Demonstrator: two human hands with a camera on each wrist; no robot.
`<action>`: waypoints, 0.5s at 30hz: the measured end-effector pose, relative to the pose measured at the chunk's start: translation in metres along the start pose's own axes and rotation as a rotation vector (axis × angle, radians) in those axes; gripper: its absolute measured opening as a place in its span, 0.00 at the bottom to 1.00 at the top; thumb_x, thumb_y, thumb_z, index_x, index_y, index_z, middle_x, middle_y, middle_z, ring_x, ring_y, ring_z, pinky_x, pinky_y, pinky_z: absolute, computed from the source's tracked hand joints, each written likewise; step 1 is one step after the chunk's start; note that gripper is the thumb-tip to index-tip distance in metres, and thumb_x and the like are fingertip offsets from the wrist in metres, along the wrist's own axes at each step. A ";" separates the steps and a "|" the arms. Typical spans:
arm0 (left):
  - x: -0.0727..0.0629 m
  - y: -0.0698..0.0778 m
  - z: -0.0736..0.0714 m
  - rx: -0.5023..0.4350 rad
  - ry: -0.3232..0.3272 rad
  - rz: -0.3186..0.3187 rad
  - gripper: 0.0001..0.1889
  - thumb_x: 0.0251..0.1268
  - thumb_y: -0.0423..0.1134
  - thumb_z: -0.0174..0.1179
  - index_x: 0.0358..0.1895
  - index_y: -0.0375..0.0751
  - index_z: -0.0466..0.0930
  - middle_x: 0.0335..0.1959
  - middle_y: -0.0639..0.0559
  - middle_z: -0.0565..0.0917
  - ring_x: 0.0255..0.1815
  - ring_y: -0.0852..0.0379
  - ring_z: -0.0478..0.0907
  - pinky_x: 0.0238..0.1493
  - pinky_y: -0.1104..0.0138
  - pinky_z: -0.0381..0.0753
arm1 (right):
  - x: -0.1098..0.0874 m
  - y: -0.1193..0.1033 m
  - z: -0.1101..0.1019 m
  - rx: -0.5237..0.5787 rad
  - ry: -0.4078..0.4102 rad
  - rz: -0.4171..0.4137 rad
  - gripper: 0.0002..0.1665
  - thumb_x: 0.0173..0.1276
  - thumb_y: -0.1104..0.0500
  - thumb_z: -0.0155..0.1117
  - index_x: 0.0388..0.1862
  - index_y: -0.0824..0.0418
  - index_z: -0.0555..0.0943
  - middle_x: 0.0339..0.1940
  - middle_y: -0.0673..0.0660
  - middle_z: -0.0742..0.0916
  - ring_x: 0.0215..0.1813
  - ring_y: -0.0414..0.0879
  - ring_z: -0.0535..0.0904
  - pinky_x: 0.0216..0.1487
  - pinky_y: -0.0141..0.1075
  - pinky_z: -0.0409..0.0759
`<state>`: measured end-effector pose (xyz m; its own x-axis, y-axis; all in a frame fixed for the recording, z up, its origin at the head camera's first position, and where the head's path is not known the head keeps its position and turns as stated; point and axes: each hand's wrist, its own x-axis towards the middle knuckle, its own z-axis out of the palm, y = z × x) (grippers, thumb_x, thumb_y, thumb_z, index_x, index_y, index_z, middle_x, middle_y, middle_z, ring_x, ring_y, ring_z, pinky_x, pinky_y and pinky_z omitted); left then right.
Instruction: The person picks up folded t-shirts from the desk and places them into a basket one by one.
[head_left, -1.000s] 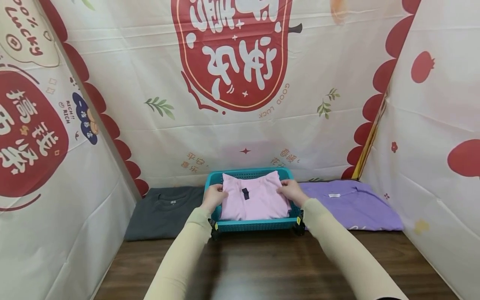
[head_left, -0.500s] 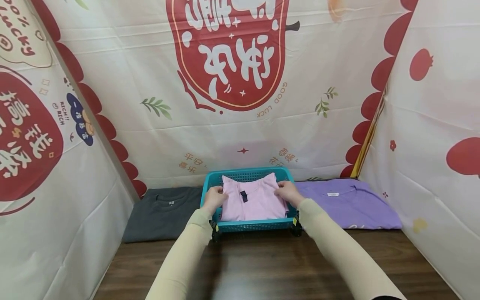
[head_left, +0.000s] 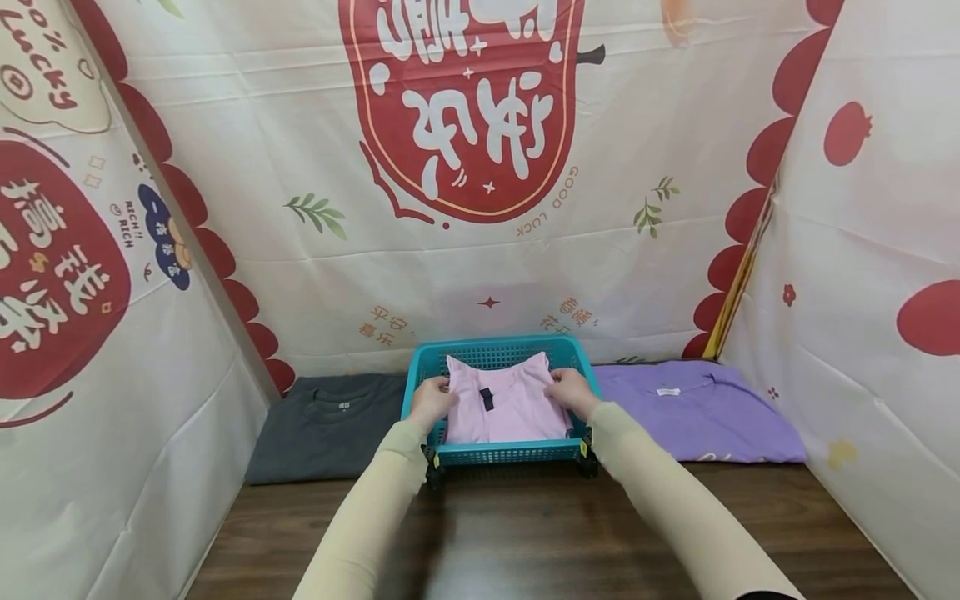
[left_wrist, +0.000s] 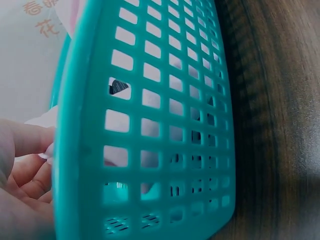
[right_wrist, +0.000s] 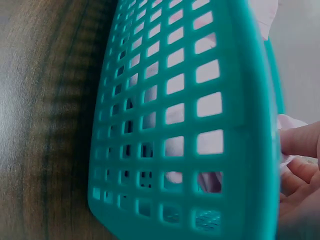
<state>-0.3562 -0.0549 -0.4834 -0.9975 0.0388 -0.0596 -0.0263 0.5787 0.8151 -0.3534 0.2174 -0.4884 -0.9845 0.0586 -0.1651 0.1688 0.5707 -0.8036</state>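
Note:
A folded pink shirt [head_left: 517, 415] with a dark neck label lies inside a teal plastic basket [head_left: 510, 455]. My left hand [head_left: 432, 400] pinches the shirt's left side between thumb and fingers, reaching in over the basket's edge. On the opposite side my right hand [head_left: 572, 392] pinches the shirt's right edge. Both wrist views look through the basket's gridded wall [left_wrist: 135, 115], with pale pink cloth showing behind the holes. Pinched cloth [right_wrist: 289, 122] appears at the right fingertips. The shirt's lower part is hidden by the basket's front wall.
A folded dark grey T-shirt [head_left: 322, 442] lies left of the basket, and a folded purple T-shirt [head_left: 697, 417] lies to its right. Printed fabric walls [head_left: 465, 267] enclose the brown wooden table [head_left: 525, 533] at the back and both sides.
The pink shirt's upper corners have sunk slightly lower in the basket. My right hand has shifted a little to the left, and both hands still hold the shirt.

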 end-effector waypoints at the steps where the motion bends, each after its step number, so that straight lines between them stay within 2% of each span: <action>1: 0.000 0.000 0.000 0.007 0.001 0.003 0.21 0.64 0.33 0.60 0.60 0.32 0.76 0.48 0.41 0.82 0.40 0.50 0.79 0.43 0.56 0.82 | 0.000 0.001 0.001 0.001 0.001 0.000 0.25 0.66 0.66 0.59 0.62 0.73 0.73 0.61 0.69 0.76 0.47 0.54 0.74 0.42 0.40 0.78; 9: -0.001 -0.002 0.001 0.032 -0.013 0.002 0.22 0.65 0.33 0.59 0.62 0.31 0.74 0.51 0.40 0.80 0.46 0.47 0.78 0.48 0.54 0.80 | 0.002 0.004 0.005 0.033 -0.003 0.021 0.27 0.66 0.67 0.58 0.64 0.73 0.71 0.63 0.70 0.75 0.51 0.56 0.74 0.47 0.44 0.79; 15: 0.000 -0.004 0.001 0.022 -0.043 -0.034 0.24 0.64 0.29 0.56 0.65 0.31 0.71 0.56 0.38 0.78 0.54 0.44 0.76 0.52 0.52 0.78 | 0.001 0.004 0.005 0.033 -0.012 0.032 0.25 0.65 0.68 0.58 0.61 0.74 0.72 0.60 0.70 0.76 0.48 0.55 0.74 0.41 0.40 0.78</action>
<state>-0.3559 -0.0561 -0.4872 -0.9922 0.0536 -0.1127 -0.0585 0.5979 0.7994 -0.3532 0.2155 -0.4950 -0.9780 0.0668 -0.1978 0.2020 0.5414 -0.8162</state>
